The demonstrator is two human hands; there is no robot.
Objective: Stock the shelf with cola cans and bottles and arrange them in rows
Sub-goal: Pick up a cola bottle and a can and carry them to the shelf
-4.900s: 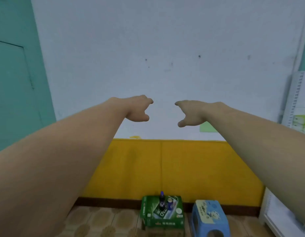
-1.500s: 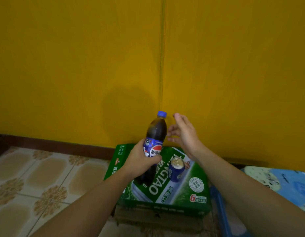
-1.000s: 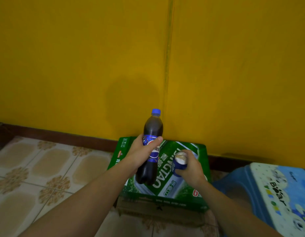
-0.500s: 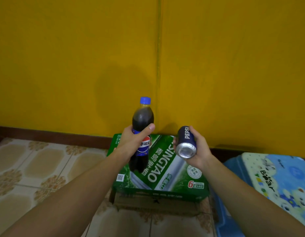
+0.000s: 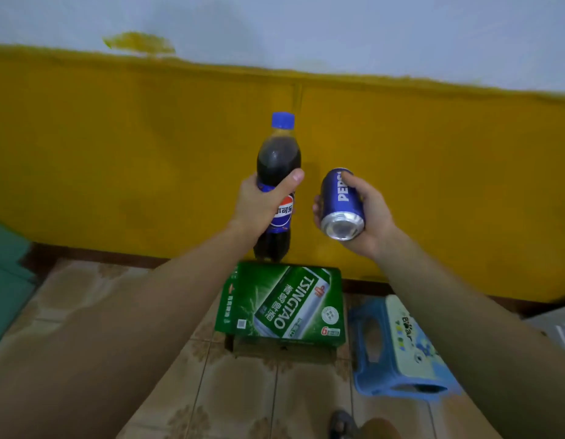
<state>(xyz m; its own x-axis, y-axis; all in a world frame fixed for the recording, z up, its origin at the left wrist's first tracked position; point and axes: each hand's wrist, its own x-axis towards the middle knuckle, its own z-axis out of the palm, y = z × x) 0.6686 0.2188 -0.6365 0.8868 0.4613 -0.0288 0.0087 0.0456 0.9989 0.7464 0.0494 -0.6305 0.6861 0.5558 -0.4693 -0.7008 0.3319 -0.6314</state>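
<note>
My left hand [image 5: 260, 205] grips a cola bottle [image 5: 277, 160] with a blue cap and a Pepsi label, held upright in the air around its middle. My right hand [image 5: 368, 213] holds a blue Pepsi can [image 5: 340, 202], tilted so its silver end faces me. Both are raised in front of the yellow wall, well above a green Tsingtao carton [image 5: 282, 304] on the floor. No shelf is in view.
A blue plastic stool [image 5: 400, 346] with a cartoon top stands right of the carton on the tiled floor [image 5: 243, 391]. A green door edge [image 5: 5, 280] is at the far left. A white corner [image 5: 557, 324] shows at the right edge. A foot [image 5: 341, 424] shows at the bottom.
Both hands have lifted the bottle and the can higher off the carton. My view has pulled back and up, so the white upper wall and more floor show.
</note>
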